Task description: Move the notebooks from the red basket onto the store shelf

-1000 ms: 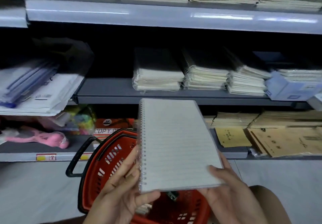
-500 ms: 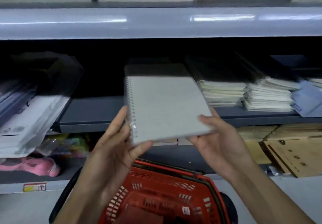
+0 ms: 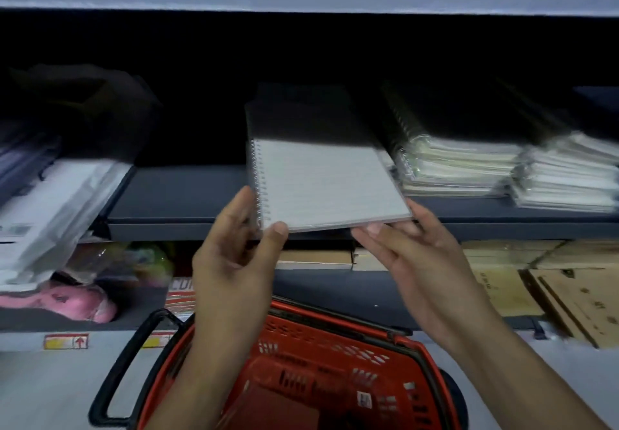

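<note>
From the head camera, a spiral-bound notebook [image 3: 326,185] with a lined cover is held out flat over the front part of the dark grey store shelf [image 3: 187,195], its wire binding on the left and its far end reaching into the shadow under the shelf above. The left hand [image 3: 234,255] has its grip on the near left corner, thumb on top by the binding and fingers beneath. The right hand [image 3: 418,262] grasps the near right corner from below, fingers extended under the edge with the thumb at the rim. The notebook appears to lie on or just above a dark stack already on the shelf; whether they touch cannot be told. To the right on the same shelf lie two stacks of wrapped spiral notebooks [image 3: 462,168], just beside the held one. Below the hands stands the red basket [image 3: 335,372] with a black handle [image 3: 114,372]; its inside is blurred, so its contents cannot be made out. On the lower shelf, brown paper folders [image 3: 576,299] lie at the right and a pink item [image 3: 67,299] at the left, with white plastic sleeves [image 3: 50,208] above it.
</note>
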Tool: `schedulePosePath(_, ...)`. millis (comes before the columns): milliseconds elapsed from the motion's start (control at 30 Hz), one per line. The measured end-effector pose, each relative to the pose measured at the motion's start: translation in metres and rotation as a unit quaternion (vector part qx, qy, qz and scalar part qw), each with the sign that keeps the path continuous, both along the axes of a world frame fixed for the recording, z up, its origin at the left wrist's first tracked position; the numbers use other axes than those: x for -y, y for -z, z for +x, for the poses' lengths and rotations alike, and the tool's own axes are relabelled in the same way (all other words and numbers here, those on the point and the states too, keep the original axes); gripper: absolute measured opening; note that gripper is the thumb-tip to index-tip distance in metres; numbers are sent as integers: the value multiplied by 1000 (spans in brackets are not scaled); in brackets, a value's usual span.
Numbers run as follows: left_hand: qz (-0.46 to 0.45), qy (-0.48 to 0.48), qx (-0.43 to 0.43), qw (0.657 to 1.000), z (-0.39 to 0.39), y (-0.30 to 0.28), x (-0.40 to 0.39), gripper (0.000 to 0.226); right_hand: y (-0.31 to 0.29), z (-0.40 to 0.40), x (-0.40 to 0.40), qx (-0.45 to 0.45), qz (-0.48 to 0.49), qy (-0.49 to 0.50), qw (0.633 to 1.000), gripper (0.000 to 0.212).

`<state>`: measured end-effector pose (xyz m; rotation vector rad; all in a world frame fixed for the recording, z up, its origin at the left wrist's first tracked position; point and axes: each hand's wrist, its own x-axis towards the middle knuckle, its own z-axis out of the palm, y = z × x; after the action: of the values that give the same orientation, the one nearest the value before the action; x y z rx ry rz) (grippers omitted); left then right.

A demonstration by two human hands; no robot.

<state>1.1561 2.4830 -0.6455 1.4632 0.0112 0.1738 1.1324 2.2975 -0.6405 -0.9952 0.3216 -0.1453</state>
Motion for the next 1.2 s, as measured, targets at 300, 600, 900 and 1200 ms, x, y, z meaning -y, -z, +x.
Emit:
schedulePosePath(300, 200, -68, 70, 975, 64, 16, 17, 46, 2, 51, -2, -59, -81, 119, 988, 56)
schedulePosePath(600, 117, -41, -1, 992, 89, 26, 29, 59, 14, 76, -20, -129, -152, 191, 961, 41)
schedulePosePath(900, 7, -4, -83, 997, 81, 22, 17, 65, 21, 36, -27, -120, -175, 114, 971, 53)
schedulePosePath(1200, 29, -36, -111, 993, -21, 45, -30, 38, 33, -41, -41, -151, -208, 43, 965, 31)
